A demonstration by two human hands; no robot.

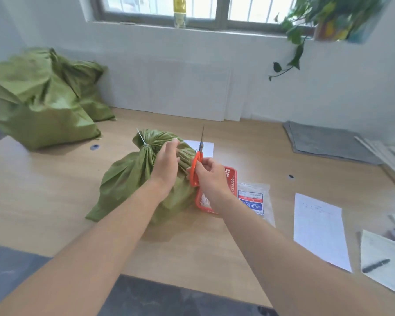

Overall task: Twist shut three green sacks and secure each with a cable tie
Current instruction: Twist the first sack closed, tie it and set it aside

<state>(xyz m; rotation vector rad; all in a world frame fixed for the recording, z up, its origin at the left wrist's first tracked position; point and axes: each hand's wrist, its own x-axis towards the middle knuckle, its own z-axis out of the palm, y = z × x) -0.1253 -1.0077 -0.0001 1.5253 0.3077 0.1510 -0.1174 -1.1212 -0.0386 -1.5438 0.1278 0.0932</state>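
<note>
One green sack [128, 179] mid-surface [55, 201], cable tie [144, 143] cinched at neck, tail sticking up. Two more sacks [39, 99] back left. Left hand [165, 163] fingers curled on its bunched top. Right hand [211, 176] fingers clamped on orange scissors [197, 160], blades together, pointing up, above red basket [232, 179]

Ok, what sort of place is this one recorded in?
Probably an office or workroom: a wooden desk with loose printed sheets and a pen, below a barred window with a trailing plant beside it.

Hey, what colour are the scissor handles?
Orange handles on the scissors, held by the right hand; head view shows them best.
</note>
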